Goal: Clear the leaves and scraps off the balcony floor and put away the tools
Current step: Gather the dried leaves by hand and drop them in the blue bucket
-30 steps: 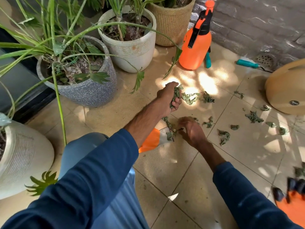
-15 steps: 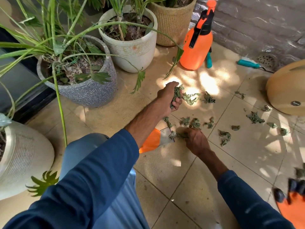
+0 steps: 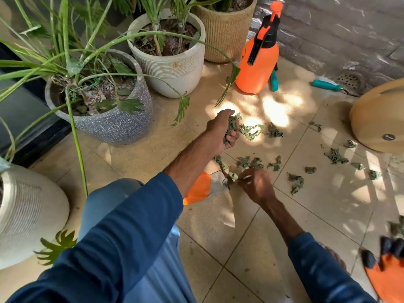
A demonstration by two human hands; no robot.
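Leaves (image 3: 295, 182) lie scattered over the tiled balcony floor (image 3: 317, 215), most of them between the hands and a tan rounded object (image 3: 376, 119) at the right edge. The left hand (image 3: 222, 130) is curled round a bunch of leaves (image 3: 232, 125), held above the tiles. The right hand (image 3: 256, 185) — low, close to the floor — pinches a small scrap (image 3: 231, 177). An orange sprayer (image 3: 258, 64) stands upright near the brick wall (image 3: 338, 29), and a teal-handled tool (image 3: 325, 85) lies beside the drain (image 3: 348, 79).
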